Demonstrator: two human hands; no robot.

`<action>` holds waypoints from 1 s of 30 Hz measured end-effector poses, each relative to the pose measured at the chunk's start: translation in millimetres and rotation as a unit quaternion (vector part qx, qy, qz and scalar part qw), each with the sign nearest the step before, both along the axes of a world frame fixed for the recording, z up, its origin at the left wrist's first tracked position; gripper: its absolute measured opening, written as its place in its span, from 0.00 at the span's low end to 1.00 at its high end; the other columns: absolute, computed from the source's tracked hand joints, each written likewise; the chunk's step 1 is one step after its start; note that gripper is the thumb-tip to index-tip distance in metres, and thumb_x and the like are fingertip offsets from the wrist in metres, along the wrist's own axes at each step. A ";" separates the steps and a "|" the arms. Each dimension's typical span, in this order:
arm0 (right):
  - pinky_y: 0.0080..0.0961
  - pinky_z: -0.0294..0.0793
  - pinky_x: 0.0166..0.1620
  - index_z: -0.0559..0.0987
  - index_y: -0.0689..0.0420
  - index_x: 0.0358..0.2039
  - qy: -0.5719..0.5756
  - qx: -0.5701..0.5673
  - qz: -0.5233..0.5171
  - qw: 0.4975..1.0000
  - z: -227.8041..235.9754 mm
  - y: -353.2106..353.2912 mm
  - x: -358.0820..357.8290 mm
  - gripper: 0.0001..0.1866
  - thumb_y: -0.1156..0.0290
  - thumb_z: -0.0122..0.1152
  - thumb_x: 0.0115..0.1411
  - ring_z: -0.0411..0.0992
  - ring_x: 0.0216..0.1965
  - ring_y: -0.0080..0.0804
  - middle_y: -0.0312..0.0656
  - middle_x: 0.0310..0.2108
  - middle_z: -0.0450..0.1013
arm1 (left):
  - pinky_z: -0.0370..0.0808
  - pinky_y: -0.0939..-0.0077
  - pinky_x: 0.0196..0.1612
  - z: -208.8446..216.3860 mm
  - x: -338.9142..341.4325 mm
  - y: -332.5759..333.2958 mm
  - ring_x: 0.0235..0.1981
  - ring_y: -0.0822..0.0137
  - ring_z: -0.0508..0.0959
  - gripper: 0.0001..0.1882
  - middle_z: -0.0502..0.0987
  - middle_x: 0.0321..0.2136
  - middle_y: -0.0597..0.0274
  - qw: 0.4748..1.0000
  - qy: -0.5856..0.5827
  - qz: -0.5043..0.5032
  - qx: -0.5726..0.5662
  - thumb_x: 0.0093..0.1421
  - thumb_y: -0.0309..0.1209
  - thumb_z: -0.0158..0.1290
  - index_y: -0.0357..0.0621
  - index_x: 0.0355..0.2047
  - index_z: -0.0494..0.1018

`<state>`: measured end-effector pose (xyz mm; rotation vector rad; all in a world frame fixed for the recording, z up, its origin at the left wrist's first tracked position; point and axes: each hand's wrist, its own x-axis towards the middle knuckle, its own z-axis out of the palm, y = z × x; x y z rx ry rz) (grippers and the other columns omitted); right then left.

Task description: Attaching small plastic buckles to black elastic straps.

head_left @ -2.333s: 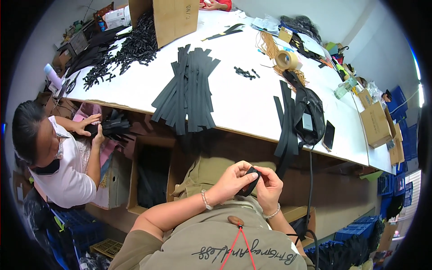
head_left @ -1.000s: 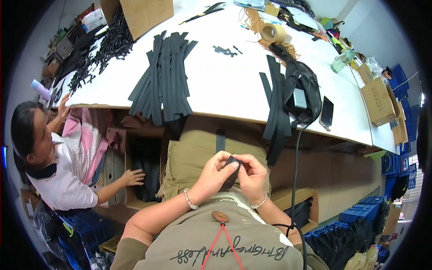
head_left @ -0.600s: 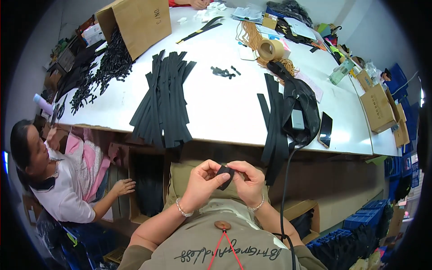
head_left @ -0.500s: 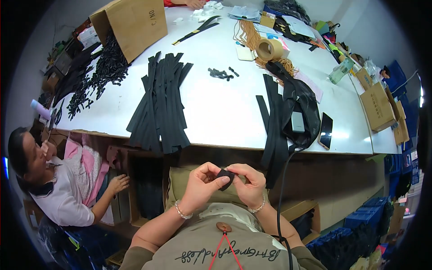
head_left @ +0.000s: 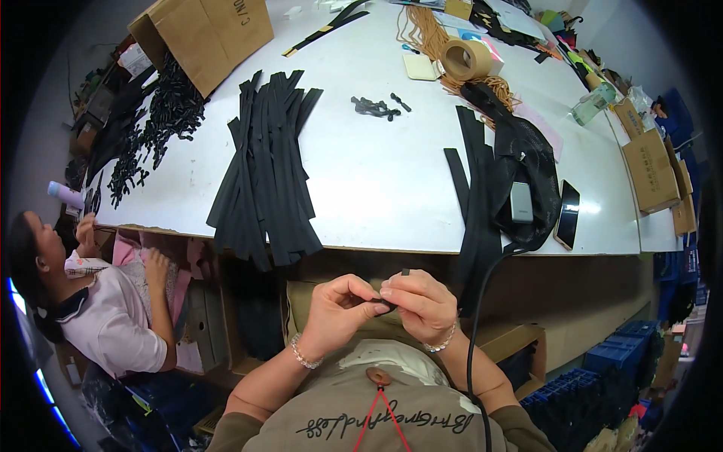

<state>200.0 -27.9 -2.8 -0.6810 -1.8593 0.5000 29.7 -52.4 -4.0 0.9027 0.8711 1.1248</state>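
Near the white table [head_left: 384,188], the left hand [head_left: 337,310] and right hand [head_left: 424,305] are pinching a black strip [head_left: 385,305], probably holding it steady.

Pinched left grip [head_left: 339,310] beside right grip [head_left: 426,307]

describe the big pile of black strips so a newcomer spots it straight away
Find the white table and look along its near edge, left of centre. The big pile of flat black strips lies there, far wider than the smaller strip batch beside the mesh bag.
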 end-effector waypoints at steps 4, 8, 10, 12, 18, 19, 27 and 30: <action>0.28 0.74 0.37 0.77 0.62 0.32 0.030 -0.045 0.023 0.998 -4.1 0.6 -0.1 0.11 0.86 0.55 0.47 0.74 0.31 0.37 0.45 0.31 0.74 | 0.76 0.82 0.35 -2.0 1.0 2.9 0.30 0.74 0.76 0.08 0.75 0.26 0.62 1.000 -0.010 -0.003 0.014 0.48 0.12 0.57 0.37 0.25 0.71; 0.28 0.73 0.37 0.77 0.63 0.32 0.091 -0.124 0.028 0.988 -10.2 -3.0 -4.0 0.08 0.85 0.55 0.49 0.74 0.31 0.36 0.45 0.29 0.74 | 0.75 0.82 0.34 -5.2 2.2 6.9 0.30 0.75 0.76 0.08 0.75 0.26 0.62 0.999 -0.010 -0.006 0.034 0.48 0.12 0.57 0.36 0.24 0.71; 0.28 0.73 0.37 0.77 0.63 0.31 0.115 -0.154 0.025 0.981 -11.2 -5.9 -6.6 0.08 0.85 0.55 0.50 0.73 0.30 0.36 0.45 0.29 0.74 | 0.75 0.83 0.33 -8.0 1.4 7.7 0.29 0.75 0.75 0.08 0.75 0.26 0.62 0.999 -0.004 -0.008 0.039 0.48 0.12 0.57 0.36 0.24 0.71; 0.28 0.73 0.37 0.77 0.63 0.31 0.139 -0.183 0.021 0.973 -11.5 -9.7 -9.6 0.07 0.85 0.54 0.51 0.73 0.30 0.35 0.45 0.29 0.74 | 0.74 0.84 0.32 -11.0 1.3 8.0 0.29 0.75 0.75 0.08 0.75 0.26 0.62 0.999 0.002 -0.010 0.045 0.48 0.12 0.57 0.36 0.23 0.71; 0.28 0.73 0.38 0.77 0.63 0.30 0.145 -0.216 -0.018 0.965 -8.1 -7.8 -10.0 0.06 0.84 0.54 0.51 0.73 0.30 0.36 0.44 0.28 0.75 | 0.73 0.86 0.30 -5.6 2.5 4.8 0.27 0.78 0.74 0.07 0.75 0.25 0.65 0.999 -0.026 0.008 -0.032 0.49 0.16 0.58 0.38 0.24 0.71; 0.28 0.73 0.38 0.78 0.63 0.32 0.094 -0.136 -0.016 0.986 -9.1 -2.4 -5.2 0.08 0.83 0.55 0.50 0.73 0.30 0.37 0.44 0.29 0.75 | 0.73 0.86 0.30 0.4 2.3 5.1 0.27 0.79 0.74 0.06 0.75 0.25 0.65 0.997 -0.031 -0.009 -0.066 0.50 0.17 0.58 0.37 0.25 0.71; 0.31 0.73 0.37 0.78 0.62 0.34 0.057 -0.074 -0.006 0.996 -11.8 1.1 -0.1 0.09 0.80 0.57 0.51 0.73 0.29 0.40 0.44 0.31 0.75 | 0.73 0.85 0.30 6.2 4.3 8.1 0.26 0.78 0.75 0.05 0.76 0.25 0.64 0.993 -0.023 -0.047 -0.108 0.52 0.19 0.57 0.34 0.30 0.74; 0.29 0.74 0.36 0.78 0.62 0.30 0.095 -0.129 -0.024 0.987 -11.3 -1.1 -3.4 0.03 0.79 0.57 0.54 0.75 0.30 0.37 0.43 0.28 0.75 | 0.73 0.85 0.30 3.7 7.1 10.0 0.26 0.77 0.75 0.04 0.76 0.25 0.64 0.995 -0.032 -0.042 -0.087 0.52 0.19 0.57 0.35 0.29 0.75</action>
